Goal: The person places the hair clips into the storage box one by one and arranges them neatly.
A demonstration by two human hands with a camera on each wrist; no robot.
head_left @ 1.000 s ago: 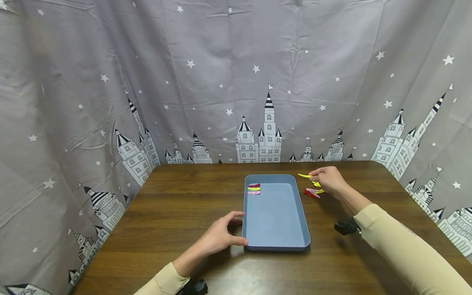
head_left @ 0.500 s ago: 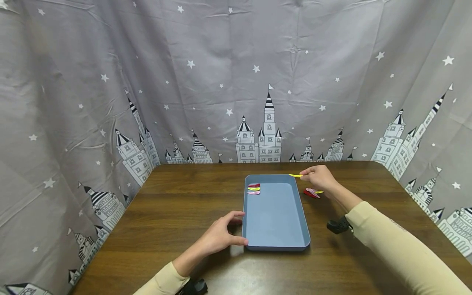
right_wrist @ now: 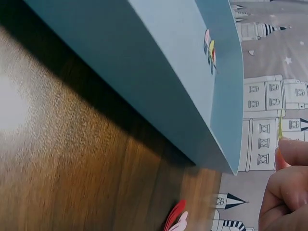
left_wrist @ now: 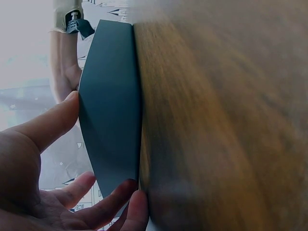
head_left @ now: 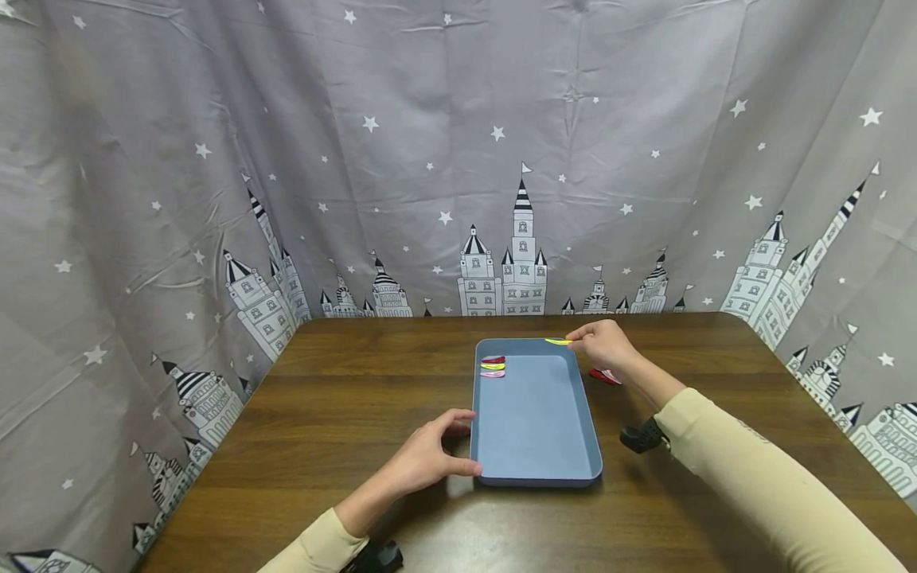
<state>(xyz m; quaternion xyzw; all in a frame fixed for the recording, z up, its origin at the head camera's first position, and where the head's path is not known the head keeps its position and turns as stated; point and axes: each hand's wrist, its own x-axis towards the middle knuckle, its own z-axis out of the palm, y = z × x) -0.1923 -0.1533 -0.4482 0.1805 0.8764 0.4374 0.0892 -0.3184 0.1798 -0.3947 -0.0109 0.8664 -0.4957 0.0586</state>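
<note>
A yellow snap hair clip [head_left: 557, 341] is pinched between thumb and fingertips of my right hand [head_left: 604, 345], above the far right corner of the blue-grey tray [head_left: 530, 481]. In the right wrist view the held hair clip [right_wrist: 280, 124] appears edge-on. My left hand [head_left: 430, 454] rests its thumb and fingertips against the tray's left side, fingers spread, as the left wrist view confirms. Inside the tray, at the far left, a red clip [head_left: 493, 360], a yellow clip [head_left: 493, 367] and a pink clip [head_left: 493, 374] lie in a column.
Right of the tray lies a small pile of red and pink hair clips [head_left: 605, 376], partly hidden behind my right hand. Everything stands on a brown wooden table [head_left: 344, 398]. A grey curtain [head_left: 430, 119] with castles and stars hangs behind it.
My right hand has moved left with the yellow hair clip, from above the pile to over the tray's far right corner. My left hand and the tray have stayed put.
</note>
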